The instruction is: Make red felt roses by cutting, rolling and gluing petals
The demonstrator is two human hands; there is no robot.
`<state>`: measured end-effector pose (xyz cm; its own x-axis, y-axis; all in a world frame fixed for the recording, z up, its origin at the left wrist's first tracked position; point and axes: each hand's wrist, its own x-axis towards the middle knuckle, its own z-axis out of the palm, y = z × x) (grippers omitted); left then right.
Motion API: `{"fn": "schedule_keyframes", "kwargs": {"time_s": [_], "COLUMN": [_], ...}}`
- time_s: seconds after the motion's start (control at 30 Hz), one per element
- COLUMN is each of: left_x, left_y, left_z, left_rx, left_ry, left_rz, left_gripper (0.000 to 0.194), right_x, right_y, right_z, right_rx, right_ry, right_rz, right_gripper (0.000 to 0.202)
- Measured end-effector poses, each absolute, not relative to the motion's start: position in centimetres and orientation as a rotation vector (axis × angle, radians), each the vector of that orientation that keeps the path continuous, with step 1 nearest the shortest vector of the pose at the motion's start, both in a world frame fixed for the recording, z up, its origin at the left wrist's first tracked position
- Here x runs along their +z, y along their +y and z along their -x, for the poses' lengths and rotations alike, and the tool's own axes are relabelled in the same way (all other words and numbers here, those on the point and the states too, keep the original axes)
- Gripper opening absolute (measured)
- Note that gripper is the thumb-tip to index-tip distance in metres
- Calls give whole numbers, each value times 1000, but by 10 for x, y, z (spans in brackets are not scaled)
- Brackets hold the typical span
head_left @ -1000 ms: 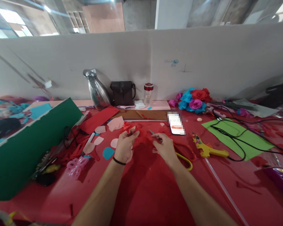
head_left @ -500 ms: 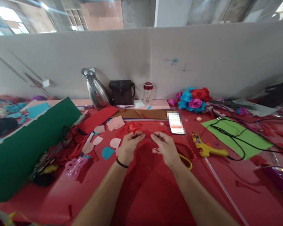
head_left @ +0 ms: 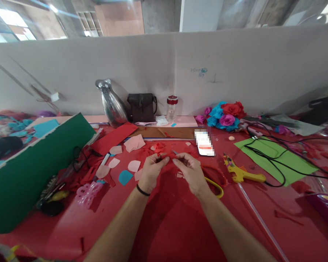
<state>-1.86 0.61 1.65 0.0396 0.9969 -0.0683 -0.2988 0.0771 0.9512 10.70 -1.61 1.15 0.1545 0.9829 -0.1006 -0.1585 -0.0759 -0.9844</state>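
Hands closer together than a second ago: my left hand (head_left: 151, 171) has shifted right, my right hand (head_left: 190, 171) is about where it was. Far left, a green board (head_left: 46, 171) stands on edge on the red tabletop (head_left: 106, 222). Next to it, a pink lacy plastic piece (head_left: 87, 193), then loose pink petals (head_left: 133, 166) and one blue petal (head_left: 125, 177) just left of my left hand. Behind these, against the partition: steel jug (head_left: 113, 103), dark bag (head_left: 141, 109), clear bottle (head_left: 172, 111) with a red lid.

Left fingers pinch red paper (head_left: 170, 157), thumb against forefinger; black band (head_left: 142, 190) on that wrist. Red paper is in the middle, between my two hands, raised edge hard to tell from the red behind. Right fingers also pressed together, pinching its right side. Crumpled red scrap (head_left: 159, 146) just beyond my left fingertips. Scissors (head_left: 217, 188) lie partly under my right hand, yellow and red handles sticking out to the right. Phone (head_left: 204, 143) beyond them, screen lit. Farther right: yellow glue gun (head_left: 243, 176), paper flowers (head_left: 225, 118) at the back, green sheet (head_left: 292, 167) with a black cord across it.
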Motion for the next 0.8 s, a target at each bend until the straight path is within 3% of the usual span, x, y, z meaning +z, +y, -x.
{"fn": "schedule_keyframes", "kwargs": {"time_s": [0.23, 0.5, 0.8], "left_x": [13, 20, 29], "left_y": [5, -3, -12], "left_z": [18, 11, 7], "left_rx": [1205, 1245, 989], "left_ry": [926, 892, 837], "left_rz": [-961, -919, -1025], "left_gripper": [31, 23, 28], "right_x": [15, 14, 19], "right_y": [-14, -27, -47], "right_z": [-120, -117, -132], "right_rx": [1258, 1198, 1205], "right_ry": [-1021, -1103, -1099], "right_rz": [1240, 1176, 1229], "right_gripper": [29, 28, 16]}}
